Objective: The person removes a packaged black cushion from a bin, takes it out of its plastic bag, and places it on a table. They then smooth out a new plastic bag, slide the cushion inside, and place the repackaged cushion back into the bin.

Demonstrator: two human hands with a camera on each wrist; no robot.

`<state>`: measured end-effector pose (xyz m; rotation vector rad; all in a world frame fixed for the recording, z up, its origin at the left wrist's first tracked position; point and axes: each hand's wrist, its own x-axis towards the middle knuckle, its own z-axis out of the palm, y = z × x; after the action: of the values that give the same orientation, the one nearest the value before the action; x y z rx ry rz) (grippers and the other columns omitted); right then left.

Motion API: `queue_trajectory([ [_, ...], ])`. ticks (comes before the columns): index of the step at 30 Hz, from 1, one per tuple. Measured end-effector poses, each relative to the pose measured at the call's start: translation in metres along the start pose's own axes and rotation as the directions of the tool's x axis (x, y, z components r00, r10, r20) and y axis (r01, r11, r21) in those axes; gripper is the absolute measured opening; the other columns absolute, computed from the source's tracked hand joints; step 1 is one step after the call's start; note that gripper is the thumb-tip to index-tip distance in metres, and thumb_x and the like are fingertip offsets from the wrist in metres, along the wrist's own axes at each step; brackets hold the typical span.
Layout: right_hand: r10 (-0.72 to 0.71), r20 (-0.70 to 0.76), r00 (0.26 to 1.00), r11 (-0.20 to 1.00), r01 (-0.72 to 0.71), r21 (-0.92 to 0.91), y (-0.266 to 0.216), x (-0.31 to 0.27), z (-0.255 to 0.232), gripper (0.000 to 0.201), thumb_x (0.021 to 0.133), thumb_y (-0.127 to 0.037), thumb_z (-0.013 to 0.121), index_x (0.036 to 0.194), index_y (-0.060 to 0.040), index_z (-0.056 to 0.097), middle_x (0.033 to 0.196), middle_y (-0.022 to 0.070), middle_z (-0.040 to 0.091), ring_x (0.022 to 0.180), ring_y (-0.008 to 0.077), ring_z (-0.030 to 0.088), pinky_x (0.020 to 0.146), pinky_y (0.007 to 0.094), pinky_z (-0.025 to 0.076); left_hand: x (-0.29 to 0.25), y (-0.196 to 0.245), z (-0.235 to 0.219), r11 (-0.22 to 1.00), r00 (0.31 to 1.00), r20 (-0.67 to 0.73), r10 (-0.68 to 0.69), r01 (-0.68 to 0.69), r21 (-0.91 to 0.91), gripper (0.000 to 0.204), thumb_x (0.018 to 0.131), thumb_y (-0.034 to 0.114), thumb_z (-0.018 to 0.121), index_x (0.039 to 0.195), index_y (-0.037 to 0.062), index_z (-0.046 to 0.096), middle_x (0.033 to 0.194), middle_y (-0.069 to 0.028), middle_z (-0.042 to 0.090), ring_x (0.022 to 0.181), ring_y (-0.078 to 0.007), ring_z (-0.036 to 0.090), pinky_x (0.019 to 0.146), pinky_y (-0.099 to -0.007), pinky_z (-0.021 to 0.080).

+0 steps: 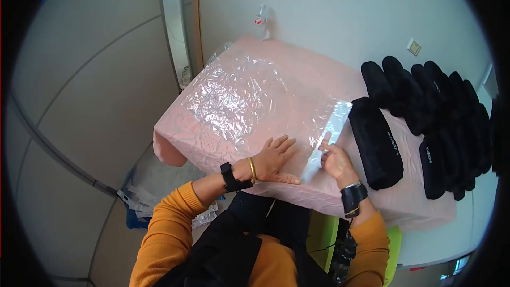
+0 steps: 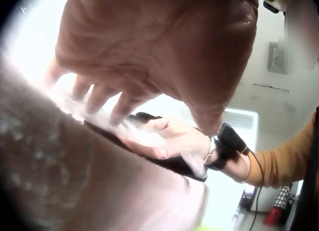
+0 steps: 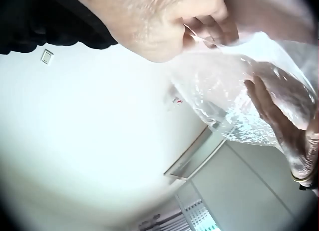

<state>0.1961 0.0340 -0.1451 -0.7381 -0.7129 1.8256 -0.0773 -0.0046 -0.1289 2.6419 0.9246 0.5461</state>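
A clear plastic bag (image 1: pixel 228 103) lies spread over the pink tablecloth (image 1: pixel 313 66), with a shiny white strip (image 1: pixel 337 118) along its right edge. My left hand (image 1: pixel 270 160) rests palm down on the bag's near part, fingers straight and spread; the left wrist view shows its palm (image 2: pixel 159 47) close up. At the white strip, my right hand (image 1: pixel 336 162) pinches the bag's edge with curled fingers. In the right wrist view, the plastic stretches away from the right hand (image 3: pixel 164 22) toward the left hand (image 3: pixel 279 116).
Just right of the strip lies a black cylindrical bundle (image 1: pixel 374 143) with white lettering. Several more black bundles (image 1: pixel 425 93) are piled beyond it. A clear bottle (image 1: pixel 260 18) stands at the far edge by the wall. Below the table's near side is a green container (image 1: pixel 324 236).
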Motion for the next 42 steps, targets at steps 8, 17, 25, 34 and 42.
queue_trajectory([
  [8, -0.503, -0.058, 0.862, 0.600, 0.299, -0.742, -0.013, -0.027, 0.043, 0.033, 0.088, -0.004, 0.050, 0.121, 0.0010, 0.051, 0.122, 0.0172, 0.056, 0.116, 0.0299, 0.054, 0.099, 0.0436, 0.043, -0.010, 0.005, 0.015, 0.982, 0.999, 0.036, -0.039, 0.032, 0.186, 0.096, 0.078, 0.071, 0.054, 0.142, 0.0022, 0.034, 0.146, -0.0277, 0.029, 0.137, -0.0460, 0.023, 0.108, -0.0604, 0.019],
  [17, -0.386, 0.411, 0.826, -0.217, 0.352, -0.910, 0.041, -0.036, 0.056, 0.050, 0.090, -0.011, 0.049, 0.136, 0.0028, 0.036, 0.139, 0.0275, 0.037, 0.132, 0.0414, 0.034, 0.110, 0.0496, 0.026, 0.029, -0.001, 0.047, 0.998, 0.981, -0.187, 0.045, -0.037, 0.047, 0.075, 0.089, 0.053, 0.052, 0.139, -0.0005, 0.036, 0.146, -0.0262, 0.031, 0.136, -0.0411, 0.030, 0.108, -0.0586, 0.023],
  [25, -0.155, 0.282, 0.947, -0.531, 0.161, -0.832, 0.040, -0.051, 0.045, 0.071, 0.093, -0.041, 0.047, 0.147, -0.0010, 0.022, 0.153, 0.0236, 0.015, 0.143, 0.0384, 0.011, 0.114, 0.0550, 0.008, -0.026, -0.064, -0.016, 0.926, 0.987, -0.021, -0.162, 0.159, 0.344, 0.082, 0.089, 0.063, 0.043, 0.140, -0.0014, 0.037, 0.149, -0.0213, 0.030, 0.139, -0.0336, 0.028, 0.111, -0.0596, 0.017],
  [34, -0.103, 0.294, 0.950, -0.527, 0.198, -0.826, 0.034, -0.055, 0.040, 0.073, 0.092, -0.042, 0.049, 0.148, -0.0033, 0.021, 0.154, 0.0217, 0.013, 0.144, 0.0365, 0.011, 0.115, 0.0522, 0.008, -0.094, -0.133, -0.087, 0.695, 0.774, -0.045, -0.632, 0.591, 0.410, 0.085, 0.090, 0.062, 0.043, 0.148, 0.0019, 0.023, 0.155, -0.0207, 0.017, 0.144, -0.0338, 0.015, 0.114, -0.0548, 0.012],
  [42, -0.114, 0.352, 0.929, -0.505, 0.251, -0.826, -0.020, -0.033, 0.053, 0.072, 0.089, -0.031, 0.057, 0.146, -0.0023, 0.025, 0.152, 0.0232, 0.017, 0.143, 0.0374, 0.015, 0.115, 0.0488, 0.015, -0.053, -0.087, -0.123, 0.832, 0.949, -0.189, -0.252, 0.312, 0.459, 0.078, 0.086, 0.048, 0.060, 0.137, -0.0062, 0.036, 0.145, -0.0275, 0.033, 0.136, -0.0400, 0.030, 0.110, -0.0507, 0.025],
])
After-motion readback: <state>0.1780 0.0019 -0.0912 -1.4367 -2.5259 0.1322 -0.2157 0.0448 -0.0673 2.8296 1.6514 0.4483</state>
